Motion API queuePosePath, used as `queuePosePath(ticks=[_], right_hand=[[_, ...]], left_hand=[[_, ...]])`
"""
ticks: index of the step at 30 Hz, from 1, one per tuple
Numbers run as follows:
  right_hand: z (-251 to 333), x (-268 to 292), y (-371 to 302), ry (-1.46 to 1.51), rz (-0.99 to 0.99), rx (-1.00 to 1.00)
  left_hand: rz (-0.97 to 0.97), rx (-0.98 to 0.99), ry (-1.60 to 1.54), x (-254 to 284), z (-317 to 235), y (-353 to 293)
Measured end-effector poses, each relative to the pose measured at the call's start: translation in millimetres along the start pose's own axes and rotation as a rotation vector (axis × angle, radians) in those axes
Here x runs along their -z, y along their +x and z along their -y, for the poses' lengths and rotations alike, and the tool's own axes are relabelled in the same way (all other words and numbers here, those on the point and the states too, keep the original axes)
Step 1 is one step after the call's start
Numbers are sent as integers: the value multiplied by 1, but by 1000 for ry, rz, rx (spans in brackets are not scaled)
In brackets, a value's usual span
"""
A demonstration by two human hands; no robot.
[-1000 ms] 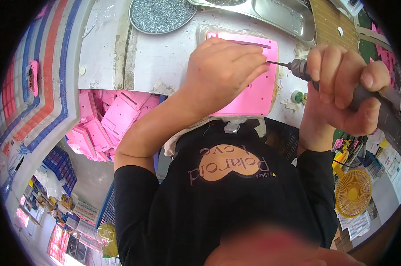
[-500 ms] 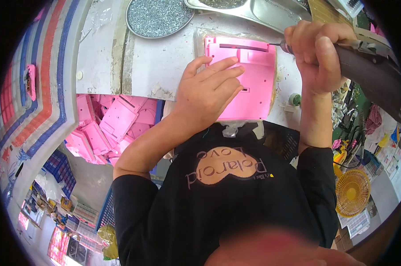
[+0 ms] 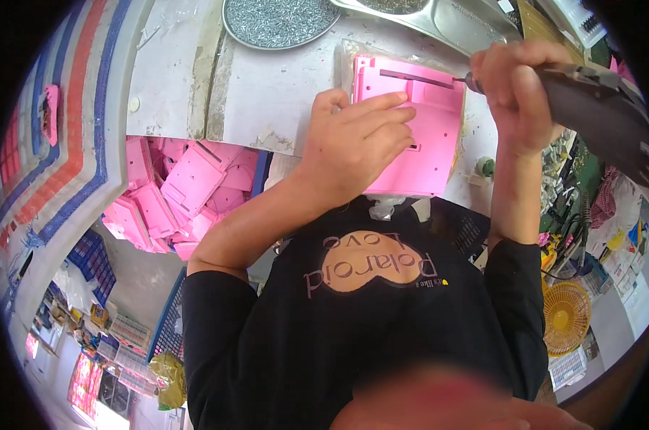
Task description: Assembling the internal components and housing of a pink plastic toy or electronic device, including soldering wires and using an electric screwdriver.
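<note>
A pink plastic panel (image 3: 428, 161) with a long dark slot near its far edge lies on the white table, on top of clear plastic wrap. My left hand (image 3: 356, 147) rests flat over the panel's left part, fingers stretched out and slightly apart. In my right hand (image 3: 518, 89), closed tight, is a dark power screwdriver (image 3: 597, 107) tilted nearly level. Its thin bit meets the panel's far right corner; whether a screw sits under the tip is too small to tell.
A round metal tray (image 3: 281, 21) of small screws stands at the far side, beside a steel tray (image 3: 464, 25). Left of me, many similar pink panels (image 3: 192, 179) fill a blue crate. A small green-and-white bottle (image 3: 485, 168) stands right of the panel; a yellow basket (image 3: 566, 318) is farther right.
The whole view has shifted a little, so table things sit farther right and slightly higher. Both hands keep about the same hold, and the bit stays at the panel's far right corner.
</note>
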State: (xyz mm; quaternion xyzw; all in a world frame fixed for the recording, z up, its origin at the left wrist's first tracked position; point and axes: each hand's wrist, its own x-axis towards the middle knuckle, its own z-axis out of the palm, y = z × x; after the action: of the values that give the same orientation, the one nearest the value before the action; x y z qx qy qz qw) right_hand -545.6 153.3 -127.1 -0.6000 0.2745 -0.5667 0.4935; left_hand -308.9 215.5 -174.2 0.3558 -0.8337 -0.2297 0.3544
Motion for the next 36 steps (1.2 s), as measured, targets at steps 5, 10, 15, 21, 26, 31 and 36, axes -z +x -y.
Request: queuePosePath(ticks=[5, 10, 15, 21, 26, 31, 36], right_hand=[[52, -27, 11, 178, 232, 36], [45, -55, 8, 214, 269, 8], [40, -67, 12, 175, 297, 5], [19, -65, 33, 203, 258, 77], [-18, -71, 45, 199, 149, 39], [-33, -75, 40, 154, 147, -16], [-35, -86, 36, 88, 60, -98]], left_hand=[[-142, -42, -34, 0, 10, 4], [-166, -8, -56, 5, 9, 1], [-157, -1, -49, 17, 13, -3], [-166, 5, 89, 39, 33, -4], [-136, -28, -74, 21, 15, -21], [-173, -25, -79, 1, 1, -30], [-140, -17, -50, 4, -2, -33]])
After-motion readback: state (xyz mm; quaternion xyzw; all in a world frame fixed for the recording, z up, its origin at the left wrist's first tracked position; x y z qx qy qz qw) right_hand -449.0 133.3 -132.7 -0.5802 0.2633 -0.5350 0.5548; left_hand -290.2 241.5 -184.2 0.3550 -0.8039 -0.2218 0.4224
